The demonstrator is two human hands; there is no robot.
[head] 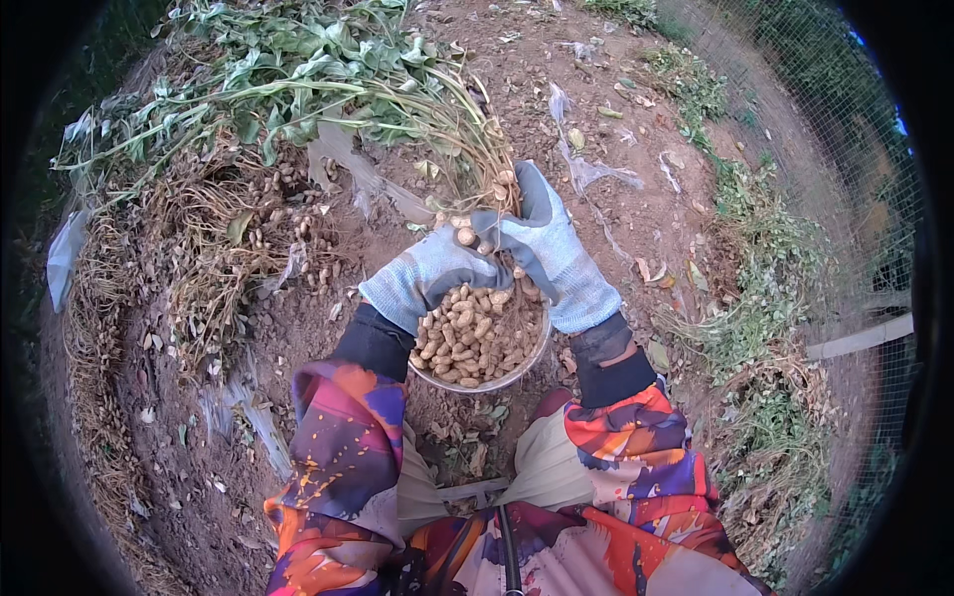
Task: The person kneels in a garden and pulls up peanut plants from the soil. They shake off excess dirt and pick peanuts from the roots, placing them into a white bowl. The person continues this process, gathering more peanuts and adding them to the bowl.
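My right hand point(555, 249), in a light grey-blue knitted glove with a dark grey coated palm, grips the root end of an uprooted peanut plant point(417, 112). Its leafy green stems stretch away to the upper left. Close against it, my left hand point(436, 272) wears a matching glove and curls around peanut pods point(466, 235) at the roots; some of its fingertips are hidden. Directly below both hands stands a round metal bowl point(477, 389), filled with many unshelled peanuts point(466, 335). A few thin roots hang over the bowl's right side.
Pulled peanut plants with pods point(253, 223) lie on the soil at left. Torn plastic film point(589, 167) is strewn over the ground ahead. Green vines point(771, 246) run along the right, beside a wire mesh fence point(835, 97). My legs point(555, 462) flank the near side of the bowl.
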